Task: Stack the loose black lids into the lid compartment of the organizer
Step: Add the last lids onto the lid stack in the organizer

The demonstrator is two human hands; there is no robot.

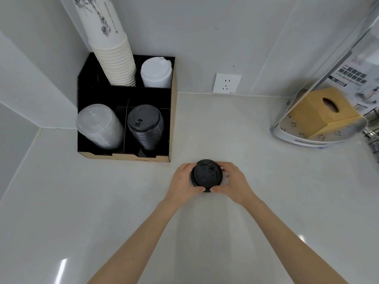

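Note:
A short stack of loose black lids [206, 174] rests on the white counter, just in front of the organizer's right corner. My left hand [185, 182] cups its left side and my right hand [233, 182] cups its right side, fingers wrapped around the rim. The black organizer [173, 111] stands at the back left against the wall. Its front right compartment holds a leaning stack of black lids [146, 126].
The organizer also holds clear lids [98, 126] at front left, white lids [156, 72] at back right and tall paper cups [114, 58] at back left. A wall socket [226, 83] sits behind. A wooden tissue box [322, 111] on a tray stands at the right.

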